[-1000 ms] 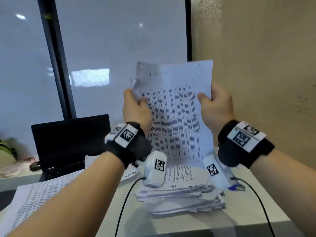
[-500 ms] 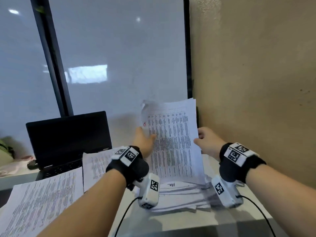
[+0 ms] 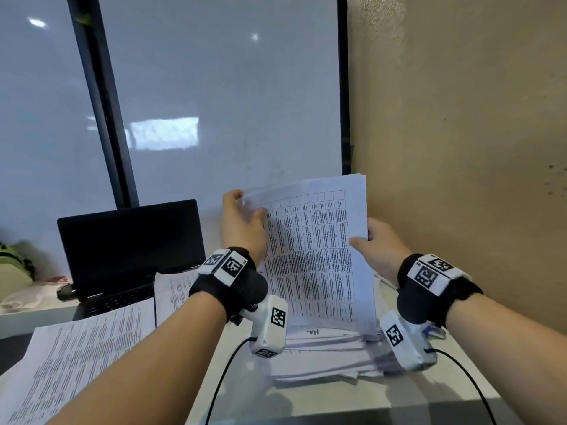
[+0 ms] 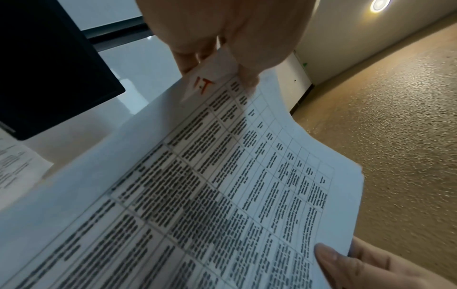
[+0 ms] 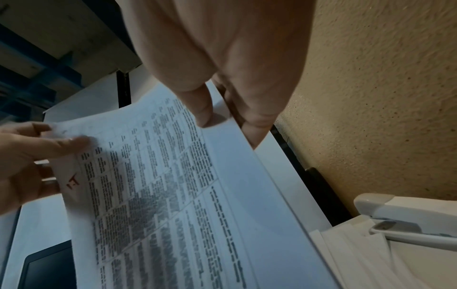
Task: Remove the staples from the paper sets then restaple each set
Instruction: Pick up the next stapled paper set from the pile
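Paper set (image 3: pixel 319 256) is what I am holding up off the desk, tilted toward me above the pile of papers (image 3: pixel 331 354) that is lying at about 6 o'clock from it. My left hand (image 3: pixel 242 223) is pinching the sheets at the top corner, at about 10 o'clock on the page, with the thumb lying on the printed face; the left wrist view is showing that corner folded over, with red handwriting on it, caught between my fingertips. My right hand (image 3: pixel 379 243) is gripping the long edge at about 3 o'clock, thumb on the front and fingers curled behind. I am judging that I am at the staple-removal step for this set, feeling at the bound corner, though no staple is showing clearly in any view, so I cannot tell whether it is already out. A stapler (image 5: pixel 405 215) is resting on the pile near the wall, at about 4 o'clock from my right hand. The next move is probably calling for a firm hold on the edge with the right hand while the left is working the corner loose without tearing it, then squaring the sheets before reaching for the stapler. A laptop (image 3: pixel 129 240) is sitting open at 9 o'clock.
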Demonstrator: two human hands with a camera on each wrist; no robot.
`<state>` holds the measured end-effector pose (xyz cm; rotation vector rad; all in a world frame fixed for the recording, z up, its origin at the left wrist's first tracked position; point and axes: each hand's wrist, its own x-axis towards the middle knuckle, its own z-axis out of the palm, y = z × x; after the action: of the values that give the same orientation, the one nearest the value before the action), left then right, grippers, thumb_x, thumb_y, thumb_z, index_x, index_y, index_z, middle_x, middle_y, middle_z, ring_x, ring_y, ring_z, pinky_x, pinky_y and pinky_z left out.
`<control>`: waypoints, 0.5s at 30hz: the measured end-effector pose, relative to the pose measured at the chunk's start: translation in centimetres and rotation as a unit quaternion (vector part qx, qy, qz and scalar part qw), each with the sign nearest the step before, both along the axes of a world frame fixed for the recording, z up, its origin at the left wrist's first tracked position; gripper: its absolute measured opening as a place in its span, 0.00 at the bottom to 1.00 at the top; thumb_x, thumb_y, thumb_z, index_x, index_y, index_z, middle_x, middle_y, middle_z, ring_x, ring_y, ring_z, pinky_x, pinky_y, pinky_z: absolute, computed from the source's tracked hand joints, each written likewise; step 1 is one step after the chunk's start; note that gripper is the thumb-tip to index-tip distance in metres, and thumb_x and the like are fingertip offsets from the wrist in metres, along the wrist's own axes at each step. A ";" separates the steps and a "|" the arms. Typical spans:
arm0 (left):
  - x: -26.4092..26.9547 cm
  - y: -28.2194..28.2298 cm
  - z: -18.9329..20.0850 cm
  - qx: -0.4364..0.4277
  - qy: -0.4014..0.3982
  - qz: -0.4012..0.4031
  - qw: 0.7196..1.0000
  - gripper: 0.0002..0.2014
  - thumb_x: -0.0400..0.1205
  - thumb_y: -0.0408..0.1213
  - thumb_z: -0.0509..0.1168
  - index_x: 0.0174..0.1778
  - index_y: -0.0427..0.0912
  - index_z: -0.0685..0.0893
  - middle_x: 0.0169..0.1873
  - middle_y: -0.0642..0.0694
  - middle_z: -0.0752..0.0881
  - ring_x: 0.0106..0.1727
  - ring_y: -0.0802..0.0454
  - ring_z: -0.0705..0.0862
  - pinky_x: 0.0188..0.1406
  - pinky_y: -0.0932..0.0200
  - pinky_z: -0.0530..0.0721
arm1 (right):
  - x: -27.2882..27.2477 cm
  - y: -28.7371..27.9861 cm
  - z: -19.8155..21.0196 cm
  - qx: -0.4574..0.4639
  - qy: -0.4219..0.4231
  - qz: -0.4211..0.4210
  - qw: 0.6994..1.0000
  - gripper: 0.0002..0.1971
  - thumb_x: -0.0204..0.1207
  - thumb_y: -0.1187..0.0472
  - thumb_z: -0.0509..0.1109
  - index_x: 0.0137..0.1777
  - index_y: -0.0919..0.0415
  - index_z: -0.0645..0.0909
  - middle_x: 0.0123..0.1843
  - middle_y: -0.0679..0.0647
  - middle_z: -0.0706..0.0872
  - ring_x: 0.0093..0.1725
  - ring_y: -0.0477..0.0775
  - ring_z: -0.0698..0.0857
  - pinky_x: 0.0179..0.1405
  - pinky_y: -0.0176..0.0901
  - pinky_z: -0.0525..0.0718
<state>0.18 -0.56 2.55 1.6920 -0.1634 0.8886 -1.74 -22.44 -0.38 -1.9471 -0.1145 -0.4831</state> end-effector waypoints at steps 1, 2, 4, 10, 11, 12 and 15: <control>-0.1 0.2 0.3 0.011 -0.022 0.013 1.000 0.12 0.82 0.31 0.67 0.59 0.45 0.76 0.48 0.53 0.79 0.47 0.55 0.77 0.47 0.66 0.73 | -0.1 0.0 0.1 0.006 -0.004 0.003 1.000 0.14 0.82 0.68 0.64 0.64 0.57 0.80 0.58 0.50 0.86 0.57 0.52 0.85 0.55 0.45 0.82; -0.1 0.5 0.6 0.017 -0.039 0.019 0.999 0.08 0.81 0.28 0.65 0.51 0.45 0.78 0.42 0.54 0.80 0.41 0.57 0.78 0.42 0.68 0.73 | -0.2 0.0 0.2 0.016 -0.008 0.007 1.000 0.14 0.82 0.69 0.65 0.65 0.58 0.80 0.59 0.49 0.87 0.57 0.51 0.85 0.56 0.45 0.81; 0.1 0.9 0.9 0.010 -0.050 0.017 0.999 0.13 0.78 0.22 0.62 0.36 0.47 0.78 0.31 0.58 0.82 0.30 0.66 0.77 0.31 0.70 0.74 | -0.2 -0.1 0.2 0.027 -0.010 0.011 1.000 0.15 0.81 0.68 0.66 0.66 0.58 0.81 0.59 0.49 0.87 0.58 0.51 0.85 0.60 0.48 0.82; -0.1 1.7 1.3 0.044 -0.057 -0.024 0.997 0.10 0.80 0.26 0.68 0.51 0.45 0.78 0.36 0.55 0.78 0.30 0.69 0.81 0.28 0.77 0.74 | -0.2 -0.5 -0.4 -0.005 0.012 0.019 1.000 0.16 0.83 0.67 0.63 0.67 0.55 0.79 0.61 0.47 0.86 0.62 0.52 0.84 0.66 0.52 0.79; -0.3 1.8 1.3 0.068 -0.062 -0.032 0.995 0.13 0.80 0.28 0.69 0.56 0.48 0.78 0.37 0.55 0.77 0.33 0.66 0.80 0.32 0.75 0.76 | -0.2 -0.4 -0.4 -0.008 0.013 0.022 1.000 0.16 0.83 0.68 0.62 0.68 0.54 0.79 0.61 0.47 0.86 0.62 0.52 0.83 0.66 0.52 0.79; -0.3 1.9 1.3 0.093 -0.066 -0.044 0.993 0.14 0.80 0.28 0.68 0.57 0.50 0.77 0.39 0.57 0.77 0.36 0.65 0.81 0.37 0.73 0.78 | -0.2 -0.4 -0.4 -0.008 0.011 0.025 1.000 0.17 0.83 0.69 0.61 0.67 0.53 0.79 0.61 0.46 0.86 0.62 0.51 0.83 0.66 0.51 0.79; -0.1 2.1 1.1 0.129 -0.077 -0.048 0.988 0.12 0.81 0.26 0.65 0.52 0.48 0.79 0.43 0.62 0.79 0.41 0.77 0.80 0.40 0.82 0.75 | -0.5 -0.2 -0.4 0.019 -0.011 0.040 0.999 0.19 0.81 0.74 0.61 0.61 0.48 0.80 0.58 0.46 0.87 0.60 0.50 0.85 0.63 0.50 0.81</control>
<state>0.07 1.58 3.68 1.8343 -0.4789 0.9576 -2.19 -22.68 -0.79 -1.8925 -0.1950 -0.4503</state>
